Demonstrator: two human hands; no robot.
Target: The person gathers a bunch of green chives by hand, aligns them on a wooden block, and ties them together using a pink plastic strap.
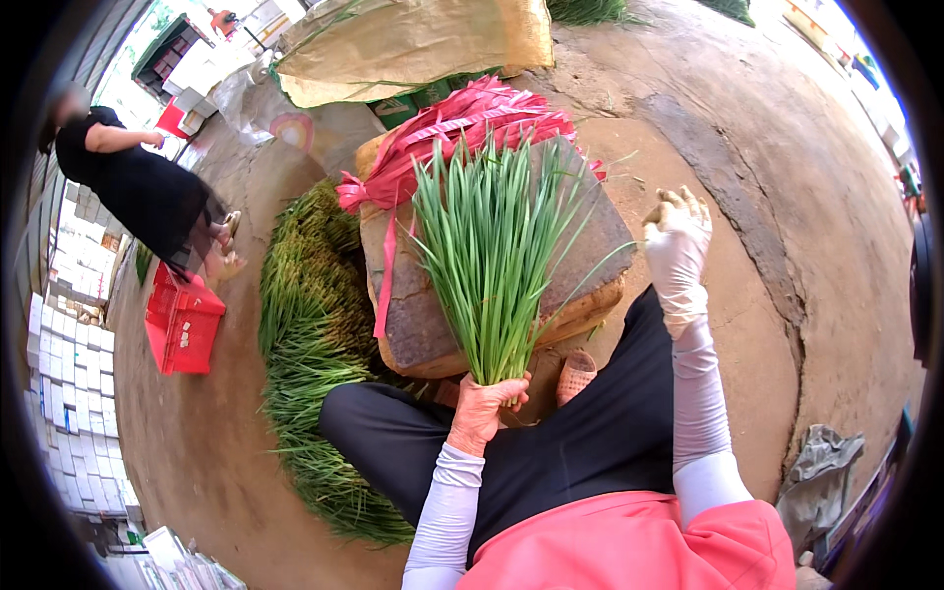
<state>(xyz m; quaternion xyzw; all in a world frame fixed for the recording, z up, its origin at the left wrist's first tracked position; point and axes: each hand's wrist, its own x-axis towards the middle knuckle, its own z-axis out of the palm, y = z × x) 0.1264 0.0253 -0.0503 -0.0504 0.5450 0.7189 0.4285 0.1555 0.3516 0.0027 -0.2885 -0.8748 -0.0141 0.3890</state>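
My left hand [482, 408] is bare and grips the stem end of a bunch of long green chives [492, 246], whose leaves fan out upward over a round wooden chopping block [590, 265]. My right hand [676, 241] wears a pale glove and hovers at the block's right edge, fingers curled, with nothing seen in it. A bundle of red plastic ties [462, 133] lies across the far side of the block, one strand hanging down its left side.
A long heap of green chives [310, 354] lies on the dirt floor to my left. A red crate [182, 324] stands farther left beside a person in black [138, 187]. A tan sack [413, 39] is behind the block; white boxes [69, 364] line the left.
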